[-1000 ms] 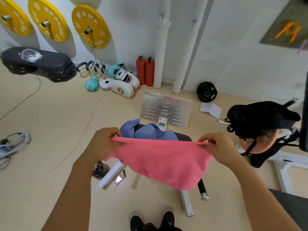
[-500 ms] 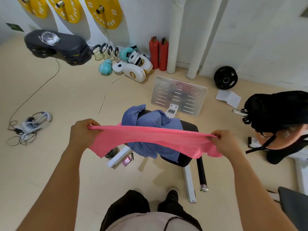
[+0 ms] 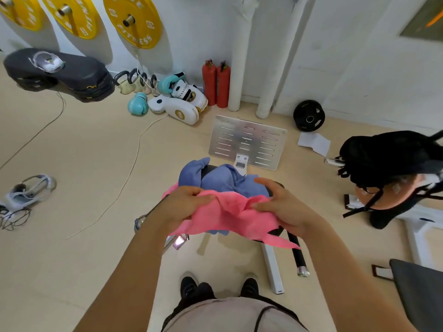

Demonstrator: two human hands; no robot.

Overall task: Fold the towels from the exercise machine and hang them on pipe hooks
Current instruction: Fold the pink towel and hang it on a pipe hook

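A pink towel [image 3: 227, 216] hangs bunched between my two hands, above the black seat [image 3: 275, 188] of the exercise machine. My left hand [image 3: 184, 204] grips its left part with curled fingers. My right hand [image 3: 285, 207] holds the right part, thumb on top. A corner of the pink towel droops to the lower right. A crumpled blue towel [image 3: 225, 178] lies on the seat just behind the pink one. Two white vertical pipes [image 3: 237, 56] run up the back wall; no hooks show on them.
The machine's metal footplate [image 3: 247, 142] stands beyond the seat. Two red extinguishers [image 3: 215, 85], boxing gloves and pads [image 3: 177, 106] line the wall. A black bag [image 3: 388, 159] sits at right, a black weight plate [image 3: 309, 116] near it. Cables [image 3: 124, 183] cross the floor at left.
My hands have come together from a wide stretch, so the pink towel went from taut and spread to bunched between them. The camera tilted slightly.
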